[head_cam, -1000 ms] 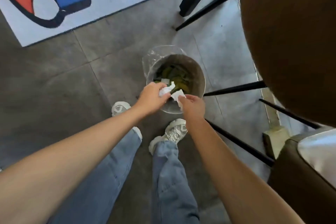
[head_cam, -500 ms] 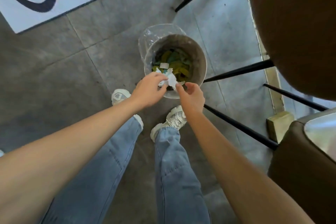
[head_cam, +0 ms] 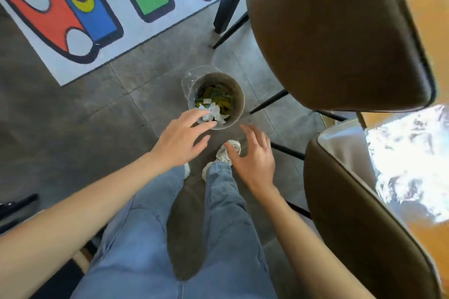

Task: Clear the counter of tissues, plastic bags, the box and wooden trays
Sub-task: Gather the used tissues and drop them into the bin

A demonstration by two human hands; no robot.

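From the head camera, looking down: my left hand (head_cam: 181, 139) is spread open, palm down, fingers apart and holding nothing. Its fingertips (head_cam: 198, 114) reach over the near rim of the small round grey waste bin (head_cam: 239, 102), just beside the paper inside; I cannot tell whether they touch the rim. My right hand (head_cam: 255, 156) is open too, fingers loosely splayed and empty, hovering above my pale trainer (head_cam: 227, 153), near the bin's near edge but apart from it.

The crumpled white tissues (head_cam: 213, 113) lie inside the bin, bunched against its near wall on top of green and yellow scraps (head_cam: 220, 98). They form a ragged clump with no clear long axis, the loose corners pointing every way. A clear plastic liner (head_cam: 188, 77) bulges out over the bin's far-left rim.

The bin stands on the grey tiled floor (head_cam: 73, 116), just ahead of my feet and blue jeans (head_cam: 226, 201). A bright cartoon-printed rug (head_cam: 80, 2) lies by the far-left corner of the floor, and two brown padded chairs (head_cam: 328, 31) with black legs stand along the right.
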